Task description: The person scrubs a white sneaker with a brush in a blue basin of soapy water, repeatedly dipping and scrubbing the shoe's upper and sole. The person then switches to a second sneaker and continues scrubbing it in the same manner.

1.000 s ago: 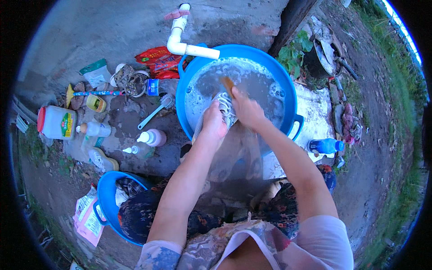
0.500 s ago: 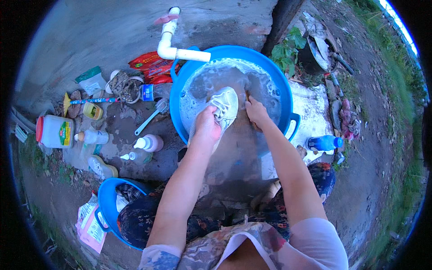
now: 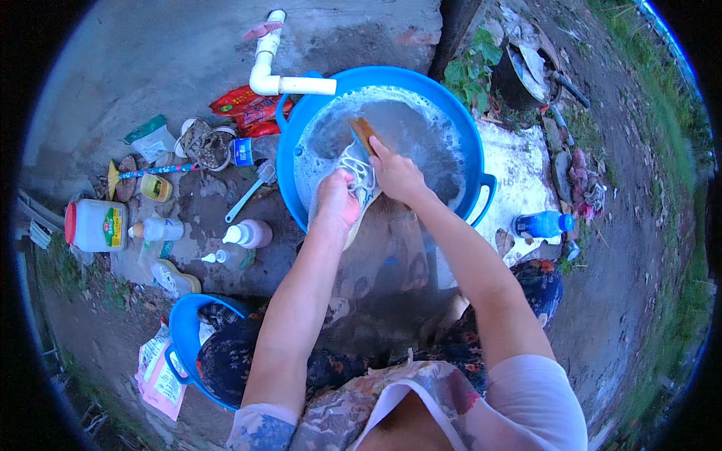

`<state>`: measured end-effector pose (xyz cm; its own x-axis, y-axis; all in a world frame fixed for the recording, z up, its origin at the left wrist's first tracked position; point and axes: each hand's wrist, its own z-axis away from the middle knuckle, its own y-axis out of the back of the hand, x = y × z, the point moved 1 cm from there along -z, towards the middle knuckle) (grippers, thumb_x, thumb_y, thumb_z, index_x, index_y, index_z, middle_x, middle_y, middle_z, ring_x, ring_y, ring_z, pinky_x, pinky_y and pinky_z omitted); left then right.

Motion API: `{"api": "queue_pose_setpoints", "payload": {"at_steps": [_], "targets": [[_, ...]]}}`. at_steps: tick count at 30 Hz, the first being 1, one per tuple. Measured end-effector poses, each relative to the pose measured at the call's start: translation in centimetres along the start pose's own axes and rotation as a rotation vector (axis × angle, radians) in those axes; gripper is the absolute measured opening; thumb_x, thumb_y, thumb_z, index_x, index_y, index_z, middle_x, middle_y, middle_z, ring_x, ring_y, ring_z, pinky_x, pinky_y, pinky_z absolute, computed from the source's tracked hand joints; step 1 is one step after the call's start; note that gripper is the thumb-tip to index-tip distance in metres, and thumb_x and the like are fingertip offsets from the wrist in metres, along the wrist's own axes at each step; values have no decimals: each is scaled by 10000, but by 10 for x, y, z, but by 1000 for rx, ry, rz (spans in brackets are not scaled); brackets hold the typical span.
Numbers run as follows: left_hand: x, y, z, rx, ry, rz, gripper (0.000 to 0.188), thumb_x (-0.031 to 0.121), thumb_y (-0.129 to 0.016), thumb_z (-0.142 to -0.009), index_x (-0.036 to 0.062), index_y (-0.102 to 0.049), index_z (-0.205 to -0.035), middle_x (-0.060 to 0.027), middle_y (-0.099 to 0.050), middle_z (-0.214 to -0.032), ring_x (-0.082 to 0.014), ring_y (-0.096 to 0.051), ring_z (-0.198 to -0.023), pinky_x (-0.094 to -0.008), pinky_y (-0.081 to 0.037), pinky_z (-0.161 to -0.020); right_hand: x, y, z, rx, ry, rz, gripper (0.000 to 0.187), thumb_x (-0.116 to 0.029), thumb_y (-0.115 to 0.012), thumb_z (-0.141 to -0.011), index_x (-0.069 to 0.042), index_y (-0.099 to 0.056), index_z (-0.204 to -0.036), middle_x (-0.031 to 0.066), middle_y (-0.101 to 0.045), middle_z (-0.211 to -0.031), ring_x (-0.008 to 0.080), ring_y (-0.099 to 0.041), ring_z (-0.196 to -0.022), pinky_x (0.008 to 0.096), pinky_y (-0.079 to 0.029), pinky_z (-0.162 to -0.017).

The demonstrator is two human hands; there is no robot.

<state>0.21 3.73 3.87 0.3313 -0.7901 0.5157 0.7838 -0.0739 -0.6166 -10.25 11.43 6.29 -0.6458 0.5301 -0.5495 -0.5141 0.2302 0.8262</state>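
My left hand [image 3: 336,199] is closed around a light-coloured lace-up shoe [image 3: 356,167], held tilted over the near part of a big blue basin [image 3: 472,131] of cloudy, foamy water. In my right hand [image 3: 398,179] is a brush with a wooden back [image 3: 364,135], its fingers wrapped round the near end. The brush lies against the right side of the shoe, near the laces. Its bristles are hidden from this side.
A white pipe [image 3: 301,85] with a tap reaches over the basin's far left rim. Bottles, a long-handled brush [image 3: 259,192], a jar [image 3: 98,225] and another shoe [image 3: 175,278] stand left. A blue bucket [image 3: 188,319] is near my left knee; a blue bottle [image 3: 543,224] lies right.
The brush has come up out of the water and moved left onto the shoe with my right hand. The shoe, still in my left hand, is turned and slightly lower.
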Motion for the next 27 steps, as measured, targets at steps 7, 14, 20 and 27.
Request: {"api": "queue_pose_setpoints", "payload": {"at_steps": [7, 14, 20, 27], "targets": [[14, -14, 25, 110, -3, 63, 298, 231, -371, -973, 3, -508, -1108, -138, -592, -1051, -255, -582, -963, -405, -466, -892, -8, 4, 34, 40, 156, 104, 465, -302, -470, -901, -204, -395, -1350, 239, -637, -758, 408, -637, -665, 506, -523, -604], [11, -20, 30, 128, 12, 75, 337, 232, -366, -977, -24, -473, -1167, -153, -576, -1107, -271, -578, -1000, -391, -463, -901, -10, 6, 45, -24, 172, -32, 457, -343, -434, -915, -225, -391, -1354, 242, -639, -908, 421, -625, -837, 508, -497, -764], [0, -15, 19, 39, -16, -42, 371, 253, -353, -979, -25, -477, -1191, -150, -554, -1147, -261, -569, -1003, -378, -471, -875, -1, 8, -9, -78, -91, 159, 475, -376, -406, -917, -250, -353, -1372, 234, -631, -986, 419, -611, -911, 511, -486, -791], [-15, -3, 37, -66, -624, -1217, 477, 305, -399, -965, -73, -443, -1253, -185, -516, -1244, -275, -508, -1130, -351, -385, -959, 68, 29, -51, 100, -244, -13, 475, -383, -366, -907, -198, -417, -1341, 204, -567, -1177, 398, -531, -1091, 467, -406, -940]]}}
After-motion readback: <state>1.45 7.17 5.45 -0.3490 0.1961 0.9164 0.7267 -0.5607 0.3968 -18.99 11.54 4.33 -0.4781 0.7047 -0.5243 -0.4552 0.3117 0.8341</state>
